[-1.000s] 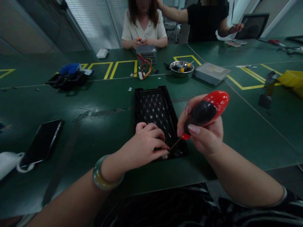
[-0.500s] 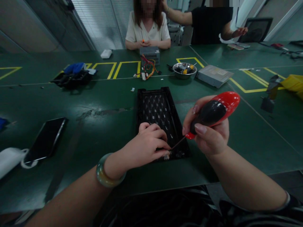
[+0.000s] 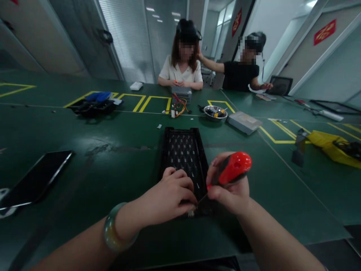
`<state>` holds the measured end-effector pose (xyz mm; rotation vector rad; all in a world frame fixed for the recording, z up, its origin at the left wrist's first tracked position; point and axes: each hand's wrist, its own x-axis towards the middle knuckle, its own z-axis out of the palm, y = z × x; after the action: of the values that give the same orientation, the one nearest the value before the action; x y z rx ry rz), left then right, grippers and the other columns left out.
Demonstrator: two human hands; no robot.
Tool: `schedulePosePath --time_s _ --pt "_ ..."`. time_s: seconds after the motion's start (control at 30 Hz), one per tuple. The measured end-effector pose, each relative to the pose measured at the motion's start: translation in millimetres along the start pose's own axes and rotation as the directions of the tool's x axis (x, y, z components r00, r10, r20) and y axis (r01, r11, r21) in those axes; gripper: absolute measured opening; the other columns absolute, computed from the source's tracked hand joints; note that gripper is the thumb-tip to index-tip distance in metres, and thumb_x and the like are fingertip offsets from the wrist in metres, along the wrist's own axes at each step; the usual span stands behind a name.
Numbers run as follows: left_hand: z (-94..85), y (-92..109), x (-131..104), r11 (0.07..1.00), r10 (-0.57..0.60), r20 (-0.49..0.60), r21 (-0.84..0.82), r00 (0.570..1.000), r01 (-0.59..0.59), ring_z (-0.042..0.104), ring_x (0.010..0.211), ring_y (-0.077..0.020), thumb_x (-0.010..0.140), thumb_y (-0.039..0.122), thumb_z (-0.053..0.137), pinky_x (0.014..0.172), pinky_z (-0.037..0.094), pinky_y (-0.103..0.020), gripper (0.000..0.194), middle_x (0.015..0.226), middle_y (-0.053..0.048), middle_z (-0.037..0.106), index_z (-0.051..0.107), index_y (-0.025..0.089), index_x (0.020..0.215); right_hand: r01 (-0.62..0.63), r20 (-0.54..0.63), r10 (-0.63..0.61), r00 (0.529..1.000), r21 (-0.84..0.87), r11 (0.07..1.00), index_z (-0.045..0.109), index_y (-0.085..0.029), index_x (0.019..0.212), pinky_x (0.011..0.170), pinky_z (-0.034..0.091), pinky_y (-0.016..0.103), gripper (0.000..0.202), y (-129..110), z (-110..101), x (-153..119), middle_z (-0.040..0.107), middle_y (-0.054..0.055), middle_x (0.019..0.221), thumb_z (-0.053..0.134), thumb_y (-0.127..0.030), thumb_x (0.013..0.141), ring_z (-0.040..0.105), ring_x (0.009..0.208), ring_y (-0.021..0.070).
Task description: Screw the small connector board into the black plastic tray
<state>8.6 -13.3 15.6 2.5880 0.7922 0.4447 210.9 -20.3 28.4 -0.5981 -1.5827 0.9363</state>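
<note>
1. Green tabletop (image 3: 270, 180) is supporting a black panel (image 3: 182, 146).
2. Right hand (image 3: 235, 195) is gripping a red-and-black screwdriver (image 3: 237, 165).
3. Left hand (image 3: 169, 195) is resting, curled, over the panel's near end; whether it's pinching anything is unclear.
4. Shaft (image 3: 202, 198) is slanting toward its fingertips (image 3: 192, 197); slipping could be jabbing them.

dim in here, a ceiling light (image 3: 311, 3) glowing far beyond the right hand (image 3: 235, 195), glints on its red handle (image 3: 234, 168)

Scrwdrvr (image 3: 238, 165) is red/blk, tbl (image 3: 282, 195) grn w/ ylw lines (image 3: 286, 142).
</note>
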Motion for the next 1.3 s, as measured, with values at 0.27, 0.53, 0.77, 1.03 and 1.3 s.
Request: schedulePosePath --time_s 0.27,0.53,0.77,1.03,1.3 --pt "-0.2 2 -1 1.0 -0.016 -0.026 -0.001 1.0 0.016 0.052 0.099 -0.0179 0.085 0.035 0.075 0.093 0.023 -0.038 0.005 0.092 0.005 0.067 0.076 0.033 0.089 -0.025 0.068 0.018 0.998 0.1 0.995 0.052 -0.029 0.118 0.051 0.037 0.029 0.034 -5 4 -2 0.058 0.002 0.079 0.057 -0.045 0.089 0.048 0.059 0.016" --pt "4.1 -1 -3 1.0 0.017 -0.09 0.004 0.996 -0.016 0.053 0.096 -0.0156 0.083 0.038 0.076 0.093 0.026 -0.036 0.008 0.089 0.006 0.067 0.075 0.031 0.087 -0.063 0.026 0.061 0.998 0.087 0.994 0.051 -0.028 0.113 0.051 0.039 0.024 0.052 6 6 -4 0.057 -0.002 0.077 0.084 -0.038 0.074 0.049 0.058 0.0115" --pt "4.7 -2 -4 1.0 0.017 -0.063 0.021 0.998 -0.015 0.052 0.099 -0.0156 0.083 0.036 0.077 0.092 0.022 -0.036 0.009 0.093 0.007 0.066 0.073 0.03 0.088 -0.108 0.142 0.091 0.986 0.112 0.988 0.047 -0.029 0.121 0.058 0.038 0.025 0.051 6 5 -5 0.06 -0.002 0.081 0.076 -0.047 0.083 0.05 0.063 0.0116" --pt "3.6 -2 -4 1.0 -0.004 -0.036 0.004 0.999 0.004 0.052 0.1 -0.0158 0.083 0.036 0.077 0.092 0.02 -0.037 0.009 0.094 0.009 0.066 0.072 0.033 0.09 -0.107 0.184 0.08 0.98 0.139 0.985 0.049 -0.024 0.129 0.064 0.039 0.028 0.039 -4 3 -8 0.063 0.003 0.087 0.05 -0.047 0.096 0.051 0.069 0.0133" --pt "6.5 -4 -4 1.0 -0.004 -0.045 0.003 0.999 0.004 0.051 0.098 -0.0164 0.084 0.037 0.076 0.092 0.02 -0.037 0.009 0.09 0.008 0.066 0.072 0.032 0.089 -0.074 0.164 0.041 0.986 0.196 0.978 0.054 -0.027 0.116 0.066 0.044 0.024 0.028 -5 7 -2 0.067 0.001 0.09 0.067 -0.03 0.092 0.06 0.075 0.0124"
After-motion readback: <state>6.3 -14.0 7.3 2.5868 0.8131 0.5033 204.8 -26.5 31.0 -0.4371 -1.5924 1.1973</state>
